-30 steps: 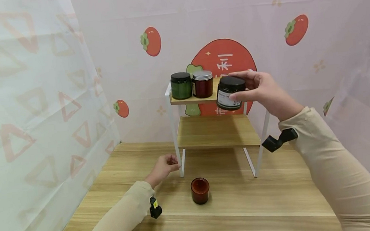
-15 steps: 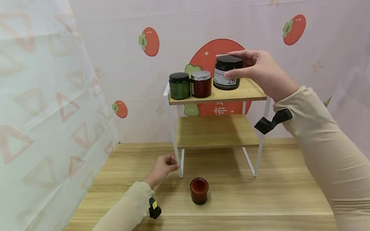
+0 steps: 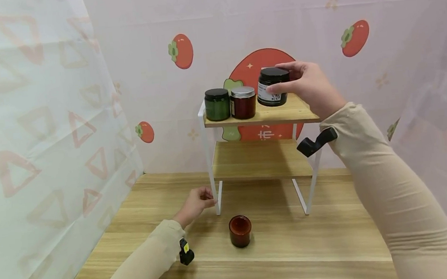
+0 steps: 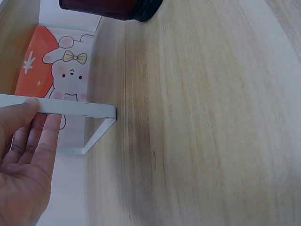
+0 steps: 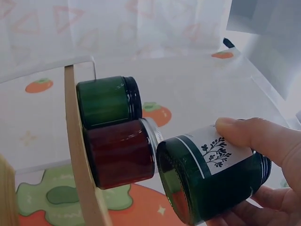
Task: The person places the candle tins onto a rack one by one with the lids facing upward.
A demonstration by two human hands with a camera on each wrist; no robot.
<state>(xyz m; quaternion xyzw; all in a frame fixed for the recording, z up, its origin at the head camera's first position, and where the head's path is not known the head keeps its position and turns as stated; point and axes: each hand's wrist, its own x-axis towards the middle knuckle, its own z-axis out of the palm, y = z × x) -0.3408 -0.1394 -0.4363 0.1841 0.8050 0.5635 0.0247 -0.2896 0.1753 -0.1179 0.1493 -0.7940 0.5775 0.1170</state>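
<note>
My right hand (image 3: 316, 87) pinches a dark green glass jar (image 3: 271, 87) with a black lid and white label. This jar is held tilted above the top board of a two-tier shelf rack (image 3: 263, 158), its base off the board in the right wrist view. On that board, to its left, stand a green jar (image 5: 103, 102) with a black lid and a dark red jar (image 5: 121, 153) with a silver lid, side by side. Low at the left, my left hand (image 3: 195, 205) grips the rack's white metal leg (image 4: 77, 107), thumb in front and fingers behind.
A reddish-brown glass jar (image 3: 240, 232) without a lid stands on the wooden table (image 3: 317, 251) in front of the rack. Printed cloth walls (image 3: 154, 83) enclose the table at the back and sides.
My right hand has raised the jar from in front of the top board's edge to above the board, then shifted slightly left. My left hand stays at the rack's leg.
</note>
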